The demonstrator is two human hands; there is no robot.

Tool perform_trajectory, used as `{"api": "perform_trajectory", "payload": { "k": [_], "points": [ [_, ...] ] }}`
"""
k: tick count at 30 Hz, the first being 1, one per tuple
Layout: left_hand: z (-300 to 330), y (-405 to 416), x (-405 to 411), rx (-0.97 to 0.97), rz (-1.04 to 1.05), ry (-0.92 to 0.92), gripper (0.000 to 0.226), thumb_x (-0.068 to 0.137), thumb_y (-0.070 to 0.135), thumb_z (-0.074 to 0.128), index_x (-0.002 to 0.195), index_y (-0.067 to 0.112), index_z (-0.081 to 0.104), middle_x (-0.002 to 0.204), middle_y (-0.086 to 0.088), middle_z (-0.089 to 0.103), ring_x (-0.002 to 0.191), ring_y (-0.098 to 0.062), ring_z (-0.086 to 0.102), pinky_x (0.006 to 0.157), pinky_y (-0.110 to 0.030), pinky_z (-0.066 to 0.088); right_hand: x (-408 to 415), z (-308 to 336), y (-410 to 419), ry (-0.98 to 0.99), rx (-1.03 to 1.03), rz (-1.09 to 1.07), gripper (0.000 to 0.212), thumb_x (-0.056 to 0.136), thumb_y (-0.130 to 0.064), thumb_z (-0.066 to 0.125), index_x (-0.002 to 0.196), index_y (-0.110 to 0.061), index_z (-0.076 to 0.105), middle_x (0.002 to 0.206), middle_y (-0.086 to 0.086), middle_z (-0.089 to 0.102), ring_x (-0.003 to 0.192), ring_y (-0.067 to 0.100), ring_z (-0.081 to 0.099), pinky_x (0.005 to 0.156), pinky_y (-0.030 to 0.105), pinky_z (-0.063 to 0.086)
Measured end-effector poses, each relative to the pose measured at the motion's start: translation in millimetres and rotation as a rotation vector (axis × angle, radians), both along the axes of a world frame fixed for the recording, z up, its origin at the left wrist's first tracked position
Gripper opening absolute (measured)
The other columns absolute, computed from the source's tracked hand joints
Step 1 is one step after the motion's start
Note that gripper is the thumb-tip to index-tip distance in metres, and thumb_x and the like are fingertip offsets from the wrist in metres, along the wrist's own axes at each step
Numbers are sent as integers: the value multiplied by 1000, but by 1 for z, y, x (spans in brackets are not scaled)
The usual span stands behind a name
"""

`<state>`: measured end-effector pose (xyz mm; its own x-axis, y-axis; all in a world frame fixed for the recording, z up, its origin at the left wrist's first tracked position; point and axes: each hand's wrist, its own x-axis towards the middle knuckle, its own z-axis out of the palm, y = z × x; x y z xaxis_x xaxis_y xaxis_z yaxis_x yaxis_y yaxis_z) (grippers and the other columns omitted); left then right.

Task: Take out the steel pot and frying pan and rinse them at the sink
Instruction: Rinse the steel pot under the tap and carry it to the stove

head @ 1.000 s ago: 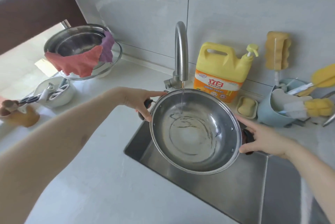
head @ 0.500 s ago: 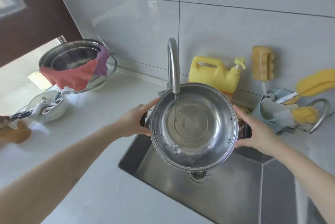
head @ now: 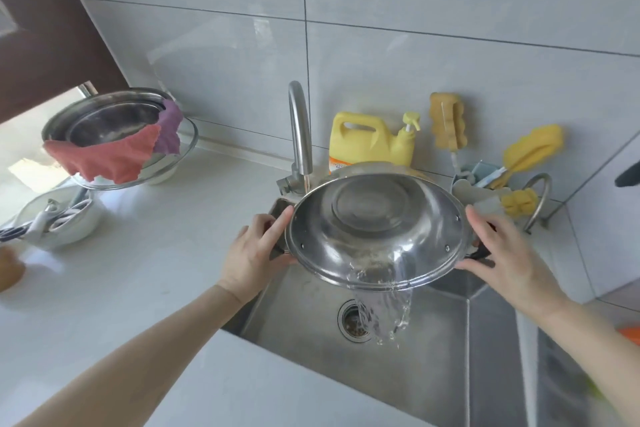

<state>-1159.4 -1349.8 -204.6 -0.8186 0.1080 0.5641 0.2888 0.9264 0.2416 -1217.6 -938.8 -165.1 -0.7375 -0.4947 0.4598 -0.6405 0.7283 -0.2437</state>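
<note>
**Reader:** Both hands, what are they holding?

**Describer:** Each grips one dark side handle of the steel pot (head: 375, 229). The left hand (head: 254, 252) curls round its handle with the forefinger laid straight along the rim. The right hand (head: 504, 255) holds the opposite handle, thumb underneath, fingers spread above it.

**Reader:** Where is the pot, and why is it held that way?

**Describer:** Between the two hands, tipped steeply toward the person, its open mouth facing the camera. Water sheets over the near rim, below the grips, into the sink (head: 433, 340), landing just beside the drain (head: 353, 321). The tilt looks meant to empty rinse water. The tap (head: 300, 136) rises just beyond the left grip.

**Reader:** Anything unclear?

**Describer:** Both handles are mostly covered by the hands. A yellow detergent bottle (head: 372, 142) beyond the pot is cut off by its rim. No frying pan can be made out for certain; a dark shape at the far right edge is cropped.
</note>
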Motion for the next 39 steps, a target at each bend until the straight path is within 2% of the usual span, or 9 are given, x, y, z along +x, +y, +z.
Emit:
{"api": "perform_trajectory", "payload": {
  "k": [2,4,7,14,22,25,30,34,39],
  "points": [
    [17,0,-2,-45,-37,128,102,70,38,82,151,37,20,97,-14,54,68,-32,59,66,-38,53,7,9,4,192,-12,1,126,56,-11,91,153,-34,13,111,9,44,85,22,50,58,41,57],
    [34,-1,-4,-84,-67,227,92,75,36,80,147,30,24,97,-16,56,70,-32,59,66,-39,50,15,24,6,342,-38,38,98,69,-21,85,145,-24,23,112,15,43,93,26,49,63,41,56],
    [62,0,-5,-127,-82,350,84,79,37,76,144,27,24,96,-20,61,80,-31,59,72,-39,42,27,49,7,472,-47,36,71,81,-29,64,138,-15,26,113,19,42,94,30,47,81,37,46],
    [94,6,-2,-133,-97,472,110,78,33,83,155,38,4,94,-22,63,86,-25,50,78,-37,39,46,78,14,601,-58,-25,67,80,-22,68,134,-6,33,111,19,40,92,32,46,75,35,52],
    [72,19,-1,-135,-137,366,106,75,33,85,153,34,14,96,-20,62,85,-27,52,77,-38,40,59,58,28,508,-54,-56,72,80,-26,68,138,-11,29,112,19,41,95,30,48,79,33,50],
    [58,26,-4,-116,-135,246,120,67,32,90,155,36,9,98,-18,58,85,-28,53,75,-40,43,59,47,33,374,-65,-71,92,72,-23,81,144,-21,24,114,18,40,94,31,49,75,38,54],
    [16,47,-14,-43,-124,-123,125,59,34,92,153,42,10,101,-12,54,78,-34,59,73,-43,52,49,0,46,-107,-64,-158,130,57,-7,91,152,-42,9,125,10,39,102,24,50,85,47,53],
    [-45,54,-23,26,-136,-527,124,66,39,88,150,54,-2,100,-1,46,83,-30,59,82,-42,52,32,-54,56,-523,-18,-190,129,67,-20,88,143,-62,-7,122,-15,27,111,10,44,97,32,40],
    [-118,57,-30,108,-178,-888,123,70,33,87,143,65,-6,100,0,49,87,-17,54,89,-38,49,17,-122,58,-932,38,-194,121,71,-31,86,141,-64,-7,126,-6,32,112,11,44,97,23,32]
  ]
}}
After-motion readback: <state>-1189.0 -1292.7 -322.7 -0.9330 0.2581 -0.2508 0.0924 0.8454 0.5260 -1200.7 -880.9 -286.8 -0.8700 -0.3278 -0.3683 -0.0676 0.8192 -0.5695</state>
